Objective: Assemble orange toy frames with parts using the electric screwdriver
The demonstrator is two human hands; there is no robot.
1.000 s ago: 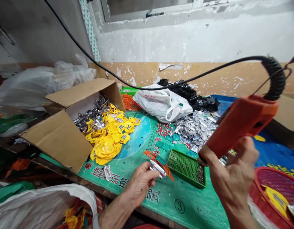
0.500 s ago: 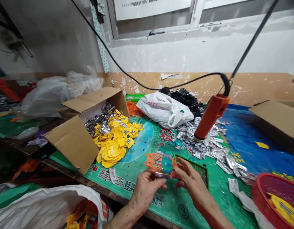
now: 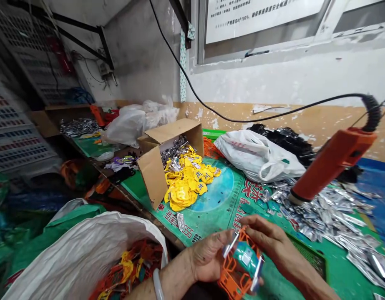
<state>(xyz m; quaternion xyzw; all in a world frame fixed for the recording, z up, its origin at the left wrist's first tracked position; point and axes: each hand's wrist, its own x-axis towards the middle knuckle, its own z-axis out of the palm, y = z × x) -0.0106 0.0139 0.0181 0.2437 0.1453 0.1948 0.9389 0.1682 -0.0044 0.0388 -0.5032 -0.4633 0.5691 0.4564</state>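
Observation:
An orange plastic frame [image 3: 239, 278] with a teal piece and silvery strips on it is held between my two hands at the table's front edge. My left hand [image 3: 211, 256] grips its left side, a pale bangle on the wrist. Fingers of my right hand [image 3: 267, 237] close on its upper right edge. Ahead lie yellow plastic pieces [image 3: 182, 187], spilling from a cardboard box [image 3: 153, 175] with silvery packets inside. To the right, silvery packets [image 3: 326, 212] lie under a hanging red-orange tool [image 3: 333, 164].
An open white sack [image 3: 70, 246] with orange and yellow pieces stands at the lower left. A white plastic bag [image 3: 257, 154] lies at the back. A green tray [image 3: 308, 254] is partly behind my right forearm. A black cable [image 3: 217, 116] hangs across the view.
The view has swung left, bringing more of the sack into sight. Both hands have moved the orange frame nearer the table's front edge and turned it more upright.

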